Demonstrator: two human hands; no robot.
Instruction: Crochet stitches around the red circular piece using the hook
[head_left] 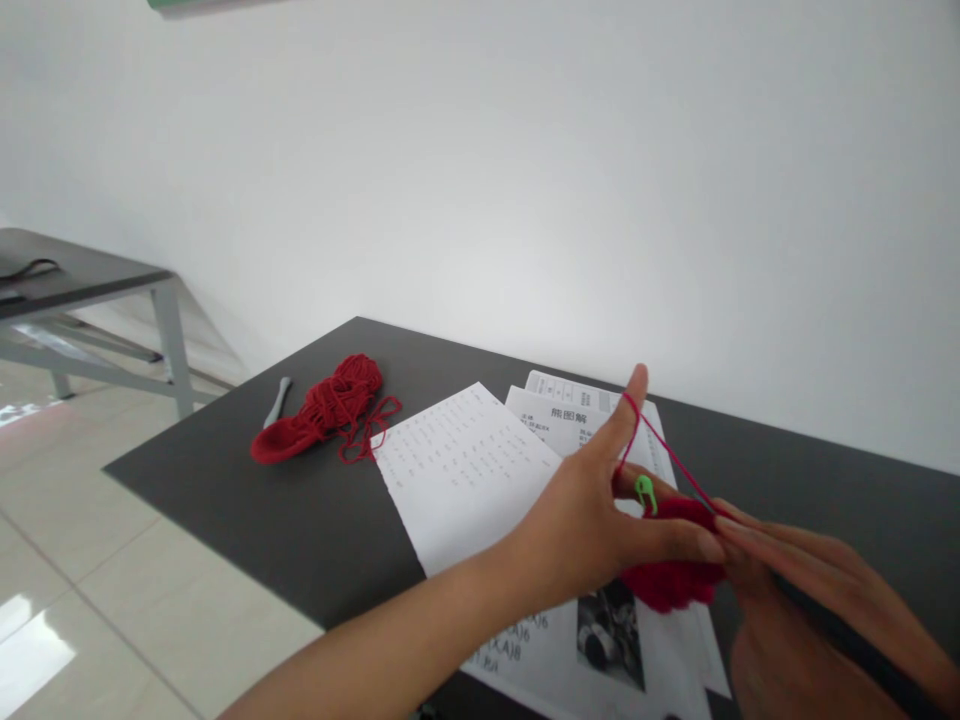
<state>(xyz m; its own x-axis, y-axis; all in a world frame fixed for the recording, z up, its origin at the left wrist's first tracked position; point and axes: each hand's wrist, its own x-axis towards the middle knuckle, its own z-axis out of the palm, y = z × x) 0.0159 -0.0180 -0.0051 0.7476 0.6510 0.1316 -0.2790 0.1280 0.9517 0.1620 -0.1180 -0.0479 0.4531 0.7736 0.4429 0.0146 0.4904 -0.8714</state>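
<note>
My left hand (592, 510) pinches a piece of red crochet work (675, 585) between thumb and fingers, its index finger raised. Red yarn (675, 455) loops round that finger and runs taut down to the work. A bright green stitch marker (645, 492) is clipped on the upper edge of the piece. My right hand (795, 580) grips a crochet hook with a dark handle (832, 625); its tip is at the top edge of the work, close to the left thumb. The fingers partly cover the stitches there.
Under the hands lie printed pattern sheets (555, 415) and a handwritten page (450, 460) on the dark table (300, 540). Farther left are a bundle of red yarn (337, 400), a red crocheted piece (281, 440) and a grey tool (279, 398). A white wall stands behind; another table (97, 270) is left.
</note>
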